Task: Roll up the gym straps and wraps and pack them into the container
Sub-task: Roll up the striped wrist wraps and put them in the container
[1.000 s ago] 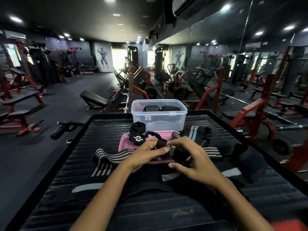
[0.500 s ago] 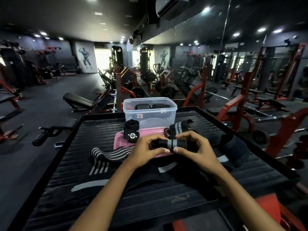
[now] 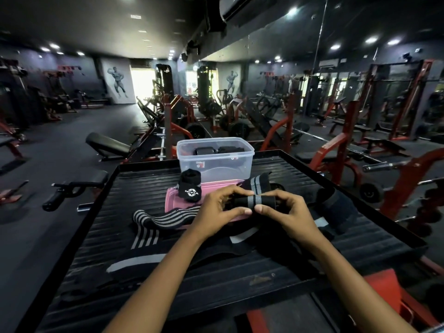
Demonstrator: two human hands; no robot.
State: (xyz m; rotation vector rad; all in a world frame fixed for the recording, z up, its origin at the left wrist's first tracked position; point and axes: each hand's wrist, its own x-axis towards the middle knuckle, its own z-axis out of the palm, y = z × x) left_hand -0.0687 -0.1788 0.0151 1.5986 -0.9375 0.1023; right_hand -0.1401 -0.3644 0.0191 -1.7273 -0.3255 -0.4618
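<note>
Head view: left hand (image 3: 216, 213) and right hand (image 3: 288, 216) pinch black grey-striped rolled wrap (image 3: 252, 202) before clear plastic container (image 3: 216, 159) at platform's far edge.

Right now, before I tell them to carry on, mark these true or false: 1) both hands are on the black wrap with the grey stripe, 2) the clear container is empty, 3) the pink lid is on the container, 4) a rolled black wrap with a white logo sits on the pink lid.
1) True: the left hand and right hand both pinch the black wrap with the grey stripe.
2) False: the clear container already holds dark rolled items.
3) False: the pink lid lies flat on the black platform in front of the open container.
4) True: the rolled black wrap with a white logo rests on the lid.
</note>
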